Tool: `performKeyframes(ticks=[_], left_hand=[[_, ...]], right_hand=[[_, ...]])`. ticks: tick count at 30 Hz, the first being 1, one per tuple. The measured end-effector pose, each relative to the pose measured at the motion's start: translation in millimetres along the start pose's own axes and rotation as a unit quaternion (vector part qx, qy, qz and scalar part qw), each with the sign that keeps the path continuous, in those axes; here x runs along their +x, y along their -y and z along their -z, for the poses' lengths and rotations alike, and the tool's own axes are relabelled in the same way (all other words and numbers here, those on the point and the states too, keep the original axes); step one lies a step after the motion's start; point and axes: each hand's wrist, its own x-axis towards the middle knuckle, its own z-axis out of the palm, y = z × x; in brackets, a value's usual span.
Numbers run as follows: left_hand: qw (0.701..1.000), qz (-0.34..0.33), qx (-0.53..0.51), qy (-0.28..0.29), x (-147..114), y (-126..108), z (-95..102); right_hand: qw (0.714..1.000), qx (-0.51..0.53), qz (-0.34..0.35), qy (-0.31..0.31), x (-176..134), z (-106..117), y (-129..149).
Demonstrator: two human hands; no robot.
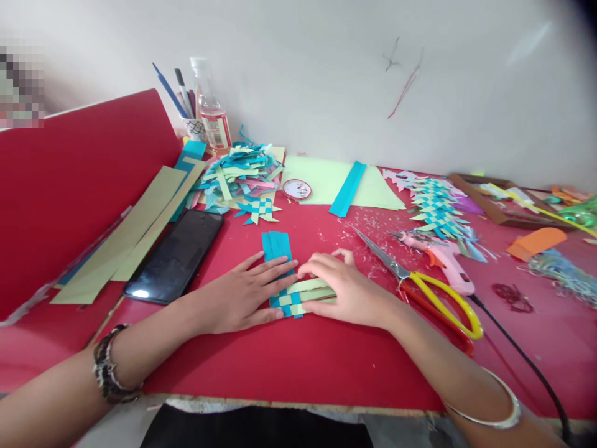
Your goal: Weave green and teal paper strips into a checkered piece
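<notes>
A small woven paper piece (291, 303) of blue and pale green strips lies on the red tabletop between my hands. My left hand (233, 292) rests flat on it, fingers spread across the upright blue paper strips (276, 241) and thumb at its lower left corner. From the right, my right hand (347, 286) curls over the pale green paper strips (311, 286), thumb along the lower edge and index finger near the upper one. Its fingers partly cover the strips' right ends. Beside that hand lie scissors (415, 280) with yellow and red handles, blades slightly apart.
A black phone (177, 255) and long paper strips (125, 230) lie left. Behind are a heap of cut strips (242, 174), a glass bottle (213, 118) and a small round dish (297, 189). Right are a pink glue gun (443, 255), its black cord (517, 354) and a finished braid (436, 205).
</notes>
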Motion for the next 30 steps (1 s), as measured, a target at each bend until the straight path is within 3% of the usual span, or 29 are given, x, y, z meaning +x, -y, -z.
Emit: performKeyframes(ticks=[6,17,30], left_hand=[[1.0,0.006,-0.003,0.012,-0.2,-0.3,-0.3],[1.0,0.017,0.01,0.011,0.2,-2.9,1.4],[0.999,0.024,0.028,0.008,0.1,-3.3,0.9]], right_hand=[[0.998,-0.028,0.056,0.022,-0.5,0.6,2.7],[0.996,-0.046,0.066,0.025,1.8,-0.7,5.3],[0.995,0.004,0.097,0.028,4.5,-2.2,3.0]])
